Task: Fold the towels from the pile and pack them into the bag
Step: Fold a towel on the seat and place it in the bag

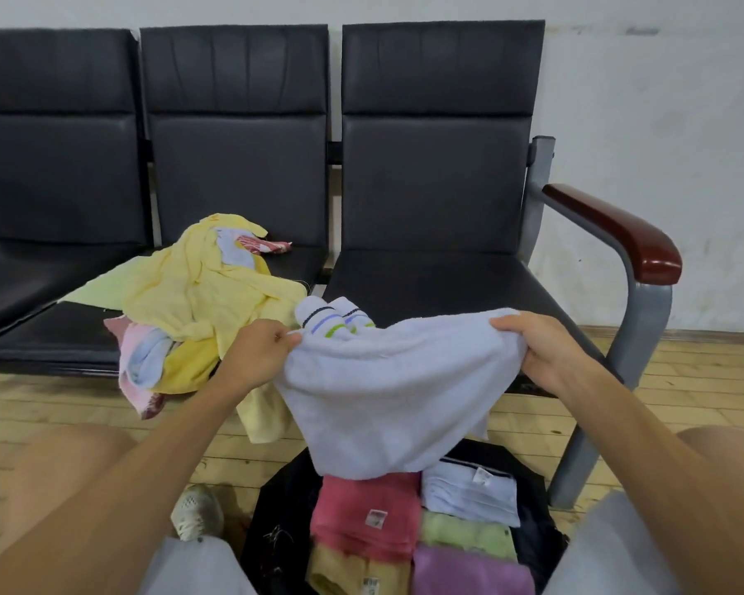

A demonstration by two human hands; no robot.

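Note:
A pale blue-white towel (pixel 387 392) with striped ends hangs spread between my hands, above the bag. My left hand (pixel 260 350) pinches its left top edge. My right hand (pixel 542 350) grips its right top edge. Below it a black bag (pixel 276 538) lies open on the floor, holding several folded towels: red (pixel 366 513), light blue (pixel 469 491), green (pixel 464 536), purple (pixel 469 573) and yellow (pixel 344 573). The pile of unfolded towels (pixel 203 302), mostly yellow with pink and blue pieces, lies on the middle seat and droops over its front edge.
A row of black padded seats (pixel 430 199) stands against a white wall. A metal armrest with a dark red pad (pixel 619 229) is at the right end. The floor is wooden planks (pixel 52 405). My knees and a white shoe (pixel 196 513) are at the bottom.

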